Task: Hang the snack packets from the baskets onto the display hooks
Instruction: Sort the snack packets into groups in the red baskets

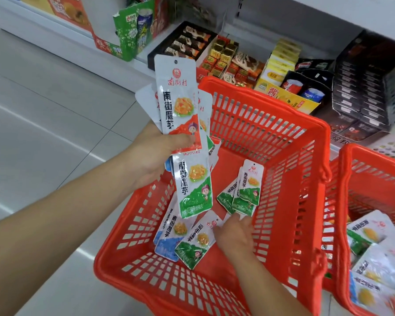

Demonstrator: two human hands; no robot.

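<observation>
My left hand [156, 153] grips a fanned bunch of white snack packets [177, 96] above the left rim of a red plastic basket [290, 137]; one red-cornered packet stands upright on top, and a green-cornered packet [193, 185] hangs below the hand. My right hand [234, 236] is down inside the basket, fingers on a green-cornered packet [197, 241] lying on the floor of the basket. Beside it lie a blue-cornered packet [171, 233] and two green packets [243, 190]. No display hooks are in view.
A second red basket [351, 169] at the right holds several more packets [374, 252]. Low shelves behind carry boxed sweets [228, 62], yellow cartons [281, 65] and dark boxes [363, 87]. Grey tiled floor [43, 124] spreads to the left.
</observation>
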